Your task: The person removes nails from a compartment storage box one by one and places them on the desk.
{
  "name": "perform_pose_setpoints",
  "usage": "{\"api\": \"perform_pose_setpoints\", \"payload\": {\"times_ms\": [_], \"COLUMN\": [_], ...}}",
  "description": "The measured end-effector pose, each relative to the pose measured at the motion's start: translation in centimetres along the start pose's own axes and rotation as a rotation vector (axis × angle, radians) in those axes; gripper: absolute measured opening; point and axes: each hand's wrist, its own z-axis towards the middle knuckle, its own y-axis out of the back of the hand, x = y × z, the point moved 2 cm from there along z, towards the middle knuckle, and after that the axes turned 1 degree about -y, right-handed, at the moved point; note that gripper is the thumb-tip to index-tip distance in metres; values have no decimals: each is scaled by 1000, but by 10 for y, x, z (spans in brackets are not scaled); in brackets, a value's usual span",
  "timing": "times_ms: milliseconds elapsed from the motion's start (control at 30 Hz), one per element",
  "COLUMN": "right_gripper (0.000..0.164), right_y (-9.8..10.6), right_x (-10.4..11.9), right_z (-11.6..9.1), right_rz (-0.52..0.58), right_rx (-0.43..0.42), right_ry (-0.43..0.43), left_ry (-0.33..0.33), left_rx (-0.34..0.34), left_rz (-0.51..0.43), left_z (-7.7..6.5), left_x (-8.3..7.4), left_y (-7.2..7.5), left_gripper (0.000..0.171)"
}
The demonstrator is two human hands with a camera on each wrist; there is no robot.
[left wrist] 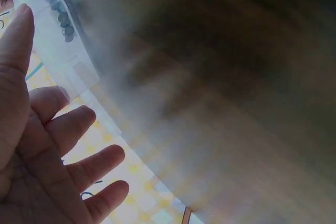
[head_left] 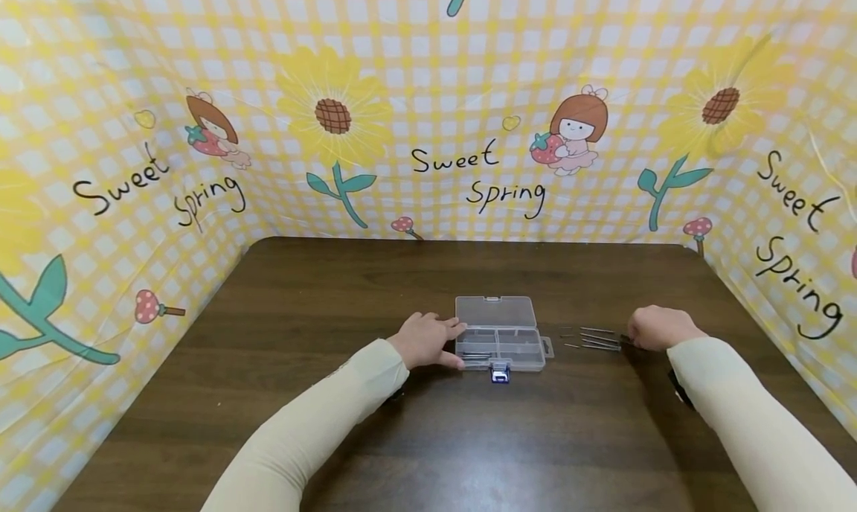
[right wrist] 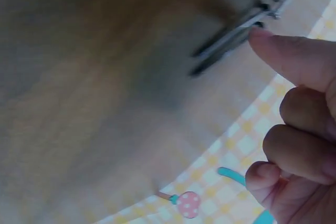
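Note:
A clear plastic compartment box (head_left: 527, 361) lies on the table with its lid (head_left: 495, 312) raised at the back. Its front left compartment holds several thin metal nails (head_left: 477, 356), whose round ends show through the wall in the left wrist view. My left hand (head_left: 426, 339) rests at the box's left side, fingers spread and fairly straight. Further right, several loose nails (head_left: 599, 340) lie side by side. My right hand (head_left: 663, 327) is at their right ends, other fingers curled, thumb tip pinching at a nail (right wrist: 244, 32); the index finger is hidden behind the thumb.
A blue latch (head_left: 499, 373) hangs at the box's front, and a clear hanging tab (head_left: 548, 347) sticks out on its right. Small thin pieces (head_left: 566, 336) lie between box and nails. Yellow checked cloth (head_left: 442, 110) walls the table's back and sides.

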Motion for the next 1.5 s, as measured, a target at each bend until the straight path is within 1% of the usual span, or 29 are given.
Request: {"api": "perform_pose_setpoints", "payload": {"times_ms": [67,200,433,533,633,767,900,1033,1167,1233,1400,1500], "right_gripper": [30,26,25,23,23,25,27,24,13,10,11,12], "right_y": [6,16,27,29,29,27,23,19,16,14,9,7], "right_x": [6,25,63,81,101,130,155,171,181,186,195,199], "right_z": [5,18,38,47,56,64,69,74,79,80,82,84], "right_rz": [-19,-30,-14,-5,-10,-12,-6,10,29,33,7,-20], "right_rx": [-22,-52,-55,-51,-70,-87,-59,-33,-11,16,61,61], "right_ry": [21,69,184,257,330,408,465,468,457,450,440,448], "left_ry": [2,10,27,28,30,29,24,18,6,5,-2,-12], "left_rx": [-2,5,12,17,19,18,18,7,-5,1,14,4], "left_rz": [4,1,-2,-3,0,6,9,19,20,17,14,26], "left_z": [0,-1,-2,-2,-3,-3,-3,-2,-2,-2,0,1], "left_x": [0,0,2,2,2,1,0,0,0,-1,-1,-1], "left_y": [2,4,4,4,4,5,6,5,6,5,3,3], "left_gripper": [74,73,73,73,73,73,73,73,72,72,72,72]}}
